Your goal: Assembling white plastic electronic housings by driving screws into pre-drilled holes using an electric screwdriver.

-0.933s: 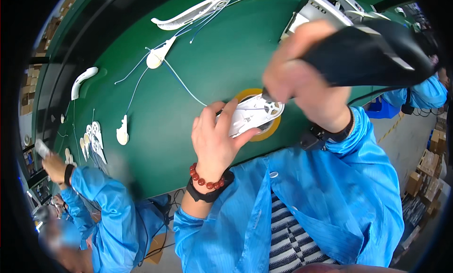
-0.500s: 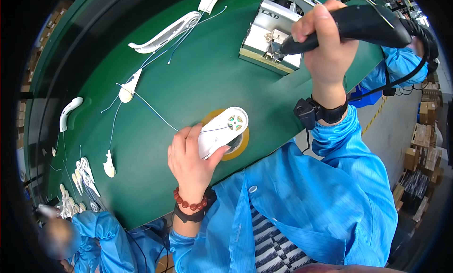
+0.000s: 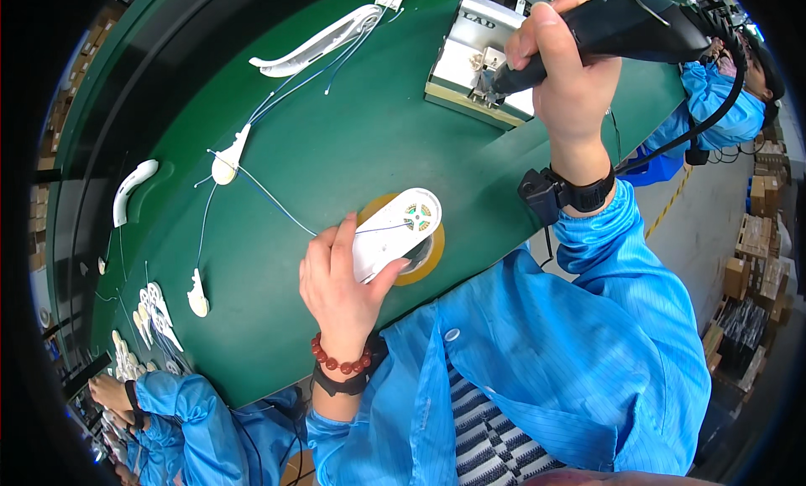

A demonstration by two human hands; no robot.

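Observation:
My right hand (image 3: 575, 100) grips a black electric screwdriver (image 3: 625, 26) by its body. The driver's tip is at the front outlet of a silver box-shaped screw feeder (image 3: 456, 62); whether a screw sits on it is too small to tell. My left hand (image 3: 340, 268) holds a long white plastic housing (image 3: 382, 241), fingers on its far edge and thumb on the near side. A round opening with green and copper-coloured parts shows at the housing's right end. A thin blue-and-white cable (image 3: 281, 207) runs from it to a white teardrop-shaped part (image 3: 228, 159). Under the housing lies a yellow ring (image 3: 434, 255).
Curved white shells (image 3: 323, 43) with blue cables lie on the dark green belt at the back. A small white piece (image 3: 197, 297) and a cluster of white parts (image 3: 155, 310) lie at left. Co-workers in blue sleeves (image 3: 185, 406) are at lower left and far right.
The curved shells on the belt have shifted to the right. My right hand has moved slightly left with the screwdriver. The co-worker at lower left has moved. My left hand stays put.

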